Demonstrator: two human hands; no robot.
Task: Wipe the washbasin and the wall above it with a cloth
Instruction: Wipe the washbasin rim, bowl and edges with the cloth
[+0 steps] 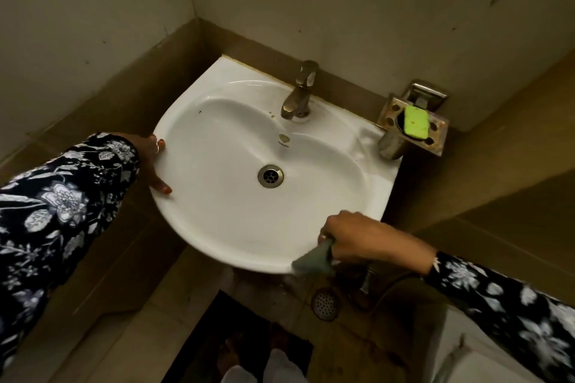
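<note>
A white washbasin (217, 221) fills the middle of the view, with a round metal drain (270, 176) and a metal tap (299, 92) at its back. My left hand (152, 162) rests on the basin's left rim, thumb on top and fingers hidden behind the edge. My right hand (357, 238) grips a grey-green cloth (314, 261) at the front right rim, and the cloth hangs over the edge. The pale wall (357, 9) above the basin shows several dark specks.
A metal soap holder (413, 126) with a green soap bar (415, 121) is fixed to the wall right of the basin. Below are a floor drain (325, 303), a hose (392, 286), a dark mat (239, 342) and my feet. Brown tiles line the lower walls.
</note>
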